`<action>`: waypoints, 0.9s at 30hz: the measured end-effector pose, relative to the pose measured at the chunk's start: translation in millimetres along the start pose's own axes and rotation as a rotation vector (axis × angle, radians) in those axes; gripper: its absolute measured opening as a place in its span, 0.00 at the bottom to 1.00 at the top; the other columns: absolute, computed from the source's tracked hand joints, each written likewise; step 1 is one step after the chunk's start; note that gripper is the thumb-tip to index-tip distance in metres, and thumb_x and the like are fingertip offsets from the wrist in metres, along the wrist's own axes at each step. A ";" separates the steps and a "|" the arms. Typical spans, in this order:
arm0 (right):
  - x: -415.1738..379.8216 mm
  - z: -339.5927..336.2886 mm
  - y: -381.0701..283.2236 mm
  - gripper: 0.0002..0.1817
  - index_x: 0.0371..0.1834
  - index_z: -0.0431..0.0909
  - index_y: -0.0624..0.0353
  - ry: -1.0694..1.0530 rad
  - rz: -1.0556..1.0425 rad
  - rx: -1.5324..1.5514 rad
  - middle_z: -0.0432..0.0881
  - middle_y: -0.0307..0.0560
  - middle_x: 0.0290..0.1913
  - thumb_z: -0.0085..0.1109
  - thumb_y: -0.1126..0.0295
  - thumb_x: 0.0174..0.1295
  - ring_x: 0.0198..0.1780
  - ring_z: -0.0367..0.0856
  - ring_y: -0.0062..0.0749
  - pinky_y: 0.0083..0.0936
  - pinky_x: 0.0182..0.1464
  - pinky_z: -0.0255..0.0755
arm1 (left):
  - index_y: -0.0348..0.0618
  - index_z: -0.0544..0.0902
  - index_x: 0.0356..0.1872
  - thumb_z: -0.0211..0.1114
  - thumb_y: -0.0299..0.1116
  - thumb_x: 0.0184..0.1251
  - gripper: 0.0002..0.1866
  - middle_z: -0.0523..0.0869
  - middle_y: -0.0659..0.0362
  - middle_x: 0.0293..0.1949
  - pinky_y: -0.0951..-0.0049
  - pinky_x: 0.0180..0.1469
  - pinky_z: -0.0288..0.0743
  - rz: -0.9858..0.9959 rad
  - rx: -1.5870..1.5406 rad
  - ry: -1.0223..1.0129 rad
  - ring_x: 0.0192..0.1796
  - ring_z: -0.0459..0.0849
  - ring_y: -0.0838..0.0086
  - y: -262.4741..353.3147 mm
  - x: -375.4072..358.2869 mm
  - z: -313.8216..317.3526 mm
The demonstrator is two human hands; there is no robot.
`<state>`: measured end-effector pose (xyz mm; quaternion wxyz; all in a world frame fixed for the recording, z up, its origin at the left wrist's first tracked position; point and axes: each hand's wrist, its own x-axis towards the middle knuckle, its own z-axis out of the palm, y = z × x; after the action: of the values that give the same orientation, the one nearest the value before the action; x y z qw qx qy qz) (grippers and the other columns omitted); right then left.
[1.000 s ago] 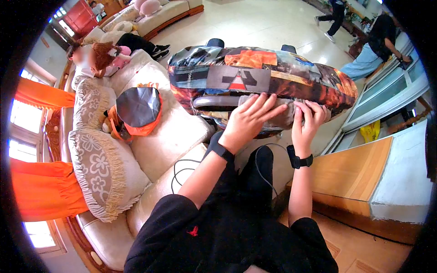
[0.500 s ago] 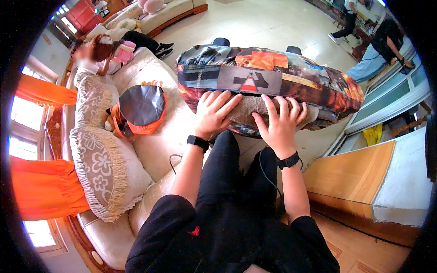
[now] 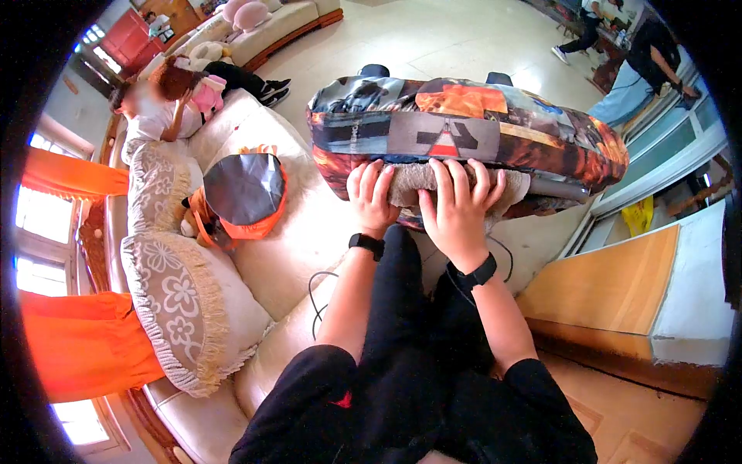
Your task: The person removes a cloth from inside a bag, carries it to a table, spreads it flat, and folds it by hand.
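A long padded bundle in printed fabric [image 3: 363, 139] lies across in front of my knees, with two dark knobs at its far side. A rolled brown towel [image 3: 410, 184] runs along its near edge. My left hand [image 3: 373, 197] rests on the towel's left end, fingers curled over it. To its right, my right hand [image 3: 460, 205] lies over the towel, fingers spread and reaching to the printed fabric. Both wrists wear black bands.
On the cream sofa [image 3: 270, 259] at left lie an orange and grey bag [image 3: 246, 189] and a fringed cushion [image 3: 182, 298]. A person reclines beyond. Wooden cabinet [image 3: 603, 278] and sliding glass door [image 3: 665, 166] stand at right. Two people are at the far right.
My left hand has drawn in toward my right hand along the towel, its fingers now closer together. The right hand has shifted slightly left on the towel.
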<state>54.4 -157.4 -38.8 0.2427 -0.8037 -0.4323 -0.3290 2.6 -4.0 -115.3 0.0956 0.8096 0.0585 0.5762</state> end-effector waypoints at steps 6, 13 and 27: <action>-5.8 15.6 -24.7 0.27 0.58 0.67 0.55 0.007 0.070 0.006 0.65 0.46 0.59 0.57 0.63 0.52 0.65 0.55 0.56 0.71 0.63 0.32 | 0.44 0.65 0.54 0.66 0.36 0.51 0.29 0.69 0.48 0.57 0.50 0.58 0.64 0.085 0.083 0.047 0.57 0.69 0.51 -9.5 -13.1 8.0; -23.8 10.1 -10.0 0.39 0.69 0.58 0.44 -0.119 -0.033 0.012 0.54 0.39 0.71 0.61 0.64 0.50 0.72 0.47 0.52 0.61 0.68 0.39 | 0.43 0.72 0.52 0.60 0.20 0.45 0.26 0.72 0.48 0.56 0.54 0.60 0.65 -0.076 -0.066 -0.067 0.58 0.70 0.51 -0.5 -4.1 -14.4; -92.7 -17.0 12.7 0.04 0.29 0.78 0.61 -0.202 0.259 0.734 0.80 0.43 0.33 0.54 0.80 0.52 0.33 0.81 0.36 0.30 0.38 0.75 | 0.38 0.69 0.61 0.42 0.08 0.47 0.34 0.67 0.47 0.64 0.65 0.68 0.56 -0.399 -0.251 -0.209 0.68 0.64 0.58 41.1 6.3 -54.4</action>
<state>21.9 -224.9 -97.3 0.5093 -0.7399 -0.4378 -0.0387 -47.3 -38.1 -83.0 0.3124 0.8190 0.1350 0.4619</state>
